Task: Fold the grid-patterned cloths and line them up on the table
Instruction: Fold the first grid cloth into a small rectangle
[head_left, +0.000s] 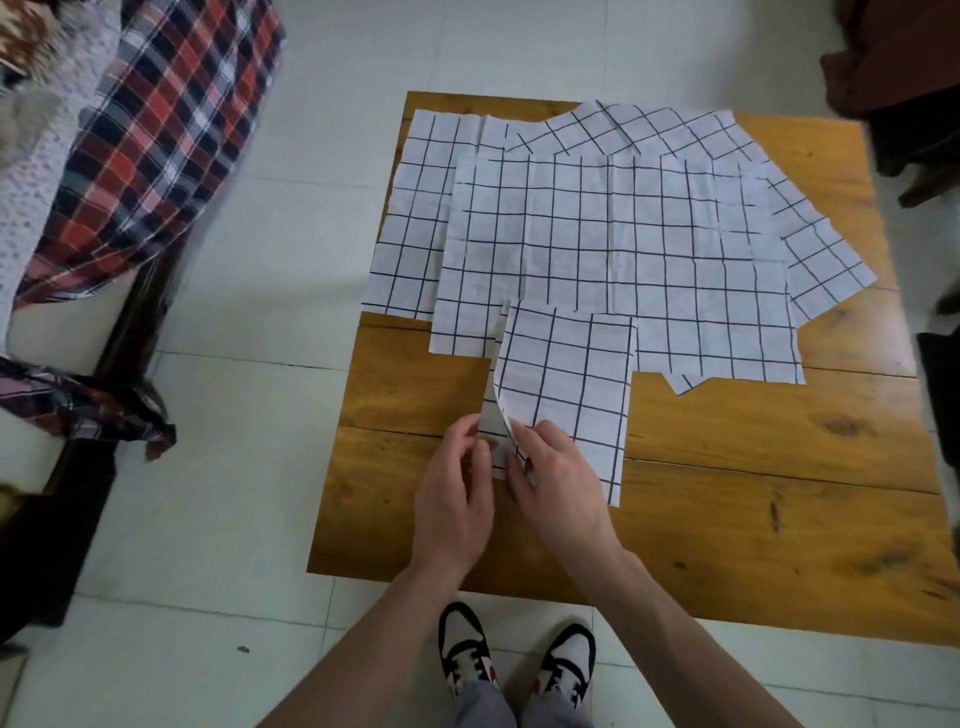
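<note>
A small white cloth with a dark grid (571, 384) lies near the front middle of the wooden table (753, 493). Its left edge is lifted and curled. My left hand (457, 499) pinches the lower layer at the cloth's near-left corner. My right hand (556, 483) pinches the raised upper layer right beside it. Behind this cloth, several larger grid-patterned cloths (613, 249) lie flat and overlapping across the far half of the table.
A bed with a red and navy plaid blanket (166, 119) stands to the left across a strip of tiled floor (249, 415). Dark furniture (904, 93) sits at the far right. My shoes (514, 660) are at the table's near edge.
</note>
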